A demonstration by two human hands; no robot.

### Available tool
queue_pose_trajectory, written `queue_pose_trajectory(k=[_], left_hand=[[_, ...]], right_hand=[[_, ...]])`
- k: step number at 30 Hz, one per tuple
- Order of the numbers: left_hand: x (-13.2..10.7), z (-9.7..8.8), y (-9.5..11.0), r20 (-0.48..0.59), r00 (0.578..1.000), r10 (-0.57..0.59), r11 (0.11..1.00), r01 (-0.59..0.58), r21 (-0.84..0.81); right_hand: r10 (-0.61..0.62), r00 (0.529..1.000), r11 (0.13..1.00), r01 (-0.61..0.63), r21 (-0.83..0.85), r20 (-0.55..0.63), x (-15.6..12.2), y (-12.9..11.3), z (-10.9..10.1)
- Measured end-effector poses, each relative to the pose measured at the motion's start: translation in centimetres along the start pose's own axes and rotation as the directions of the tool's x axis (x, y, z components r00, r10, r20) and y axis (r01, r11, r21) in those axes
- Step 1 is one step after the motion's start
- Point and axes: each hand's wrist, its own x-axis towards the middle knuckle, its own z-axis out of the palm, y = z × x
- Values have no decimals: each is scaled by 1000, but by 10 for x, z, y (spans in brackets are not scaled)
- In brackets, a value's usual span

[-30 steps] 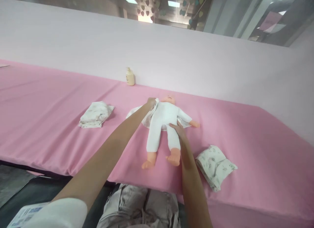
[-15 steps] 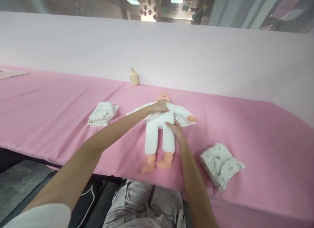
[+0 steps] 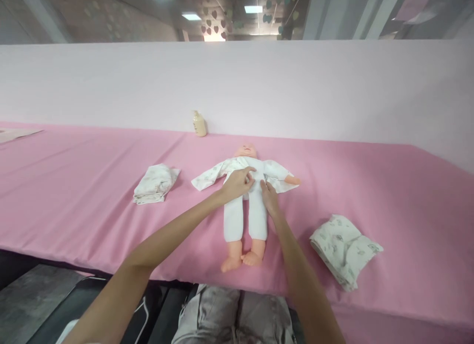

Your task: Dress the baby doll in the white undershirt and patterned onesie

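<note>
A baby doll (image 3: pixel 245 206) in white clothes lies on its back on the pink table cover (image 3: pixel 74 186), head away from me. A patterned white garment (image 3: pixel 209 175) is spread open under it. My left hand (image 3: pixel 237 183) rests on the doll's belly with fingers curled, pinching the white cloth at the waist. My right hand (image 3: pixel 269 198) touches the doll's right hip, its fingers pressed against the same cloth.
A folded patterned cloth (image 3: pixel 155 183) lies left of the doll, another folded one (image 3: pixel 344 250) at the right near the table's front edge. A cream pump bottle (image 3: pixel 199 124) stands against the pale back wall. My lap shows below the table edge.
My left hand has moved from the doll's shoulder down over its chest to its waist. The garment's left side now lies spread flat. My right hand has shifted slightly up the hip.
</note>
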Motion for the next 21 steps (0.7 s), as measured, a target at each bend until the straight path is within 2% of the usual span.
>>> queue_pose_trajectory(k=[2, 4, 6, 9, 11, 13, 16, 21], left_hand=[[27, 7, 2, -92, 994, 53, 998, -51, 21], [61, 21, 0, -91, 989, 120, 987, -109, 122], [94, 41, -2, 46, 990, 131, 957, -139, 255], [127, 72, -4, 235, 971, 33, 916, -124, 382], [135, 86, -5, 265, 964, -14, 912, -96, 399], [135, 90, -7, 256, 966, -33, 915, -74, 396], [130, 82, -14, 205, 978, -31, 935, -44, 353], [126, 66, -27, 101, 992, -72, 964, 44, 263]], right_hand=[[11, 1000, 999, -12, -33, -14, 0, -1, 0], [-11, 999, 998, 9, -54, -35, 1, -1, 1], [-38, 997, 996, 32, -88, -64, 2, 1, 1], [-54, 994, 978, 33, -207, -97, 4, 3, 1], [-82, 989, 945, 39, -324, -119, 5, 3, 0], [-176, 973, 889, 91, -449, -151, 4, 2, 1], [-309, 938, 785, 160, -598, -155, 5, 1, 0], [-305, 921, 720, 56, -692, -244, 13, 3, -12]])
